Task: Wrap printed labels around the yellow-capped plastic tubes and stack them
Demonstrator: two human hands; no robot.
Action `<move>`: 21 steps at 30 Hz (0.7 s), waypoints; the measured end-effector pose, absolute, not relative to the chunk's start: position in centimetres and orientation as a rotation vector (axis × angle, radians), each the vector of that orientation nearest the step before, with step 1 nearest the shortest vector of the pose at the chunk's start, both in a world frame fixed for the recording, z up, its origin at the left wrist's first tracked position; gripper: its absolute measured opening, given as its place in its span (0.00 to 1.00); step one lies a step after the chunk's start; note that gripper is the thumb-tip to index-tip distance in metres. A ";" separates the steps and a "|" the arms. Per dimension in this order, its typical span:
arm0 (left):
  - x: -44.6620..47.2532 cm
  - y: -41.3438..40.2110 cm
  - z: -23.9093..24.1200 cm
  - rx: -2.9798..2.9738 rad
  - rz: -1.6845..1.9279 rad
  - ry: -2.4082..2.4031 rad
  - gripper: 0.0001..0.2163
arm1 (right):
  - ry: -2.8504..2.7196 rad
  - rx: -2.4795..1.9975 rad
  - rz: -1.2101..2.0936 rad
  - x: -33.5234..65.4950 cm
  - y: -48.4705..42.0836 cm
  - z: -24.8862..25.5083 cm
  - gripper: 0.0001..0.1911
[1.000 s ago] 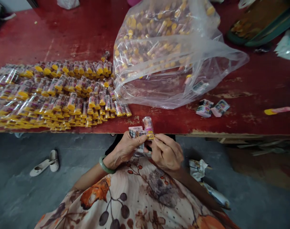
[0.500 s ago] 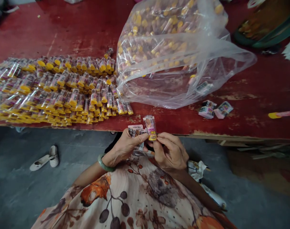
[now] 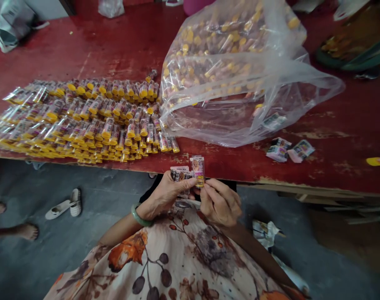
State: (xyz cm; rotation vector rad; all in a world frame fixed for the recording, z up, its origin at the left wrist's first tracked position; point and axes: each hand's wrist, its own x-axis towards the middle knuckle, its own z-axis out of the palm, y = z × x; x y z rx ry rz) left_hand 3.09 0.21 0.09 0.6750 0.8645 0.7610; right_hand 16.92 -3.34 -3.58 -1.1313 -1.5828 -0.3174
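My left hand [image 3: 163,191], with a green bangle at its wrist, is closed round a small stack of printed paper labels [image 3: 180,173]. Its thumb also presses on a small tube [image 3: 197,168] that stands upright, wrapped in a printed label with a yellow lower end. At that lower end, the thumb and forefinger of my right hand [image 3: 220,203] are pinched together, touching the tube's edge. The other right fingers are curled. Both hands are over my lap, at the table's front edge.
Rows of labelled tubes with yellow ends [image 3: 92,121] are piled on the red table [image 3: 121,37]. Right of them lies a clear plastic bag [image 3: 205,129] full of tubes. Two label bundles [image 3: 279,150] and a loose tube [image 3: 376,161] lie further right. Shoes [image 3: 75,203] and another person's foot [image 3: 28,231] are on the floor.
The camera view has shifted, so the table's things appear further right. Another person's feet have come into view at the left. Both hands stay at the tube, the right fingers slightly changed in pose.
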 end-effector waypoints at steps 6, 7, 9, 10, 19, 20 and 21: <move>2.9 0.1 -0.1 0.663 0.778 0.889 0.12 | -1.573 -1.118 -0.148 16.5 -2.9 -2.8 0.12; 2.9 0.1 -0.1 0.662 0.775 0.888 0.12 | -1.571 -1.113 -0.161 16.4 -2.9 -2.7 0.12; 3.0 0.0 -0.1 0.659 0.764 0.892 0.12 | -1.550 -1.114 -0.193 16.3 -3.1 -2.8 0.10; 3.0 0.0 -0.1 0.656 0.757 0.898 0.13 | -1.539 -1.119 -0.200 16.3 -3.1 -2.8 0.10; 3.2 -0.3 -0.3 0.602 0.751 0.931 0.15 | -1.604 -1.149 -0.298 16.6 -3.6 -3.6 0.08; 3.3 -0.3 -0.4 0.598 0.753 0.933 0.15 | -1.624 -1.146 -0.309 16.7 -3.6 -3.8 0.08; 3.3 -0.4 -0.5 0.592 0.750 0.934 0.16 | -1.644 -1.144 -0.323 16.7 -3.5 -4.1 0.08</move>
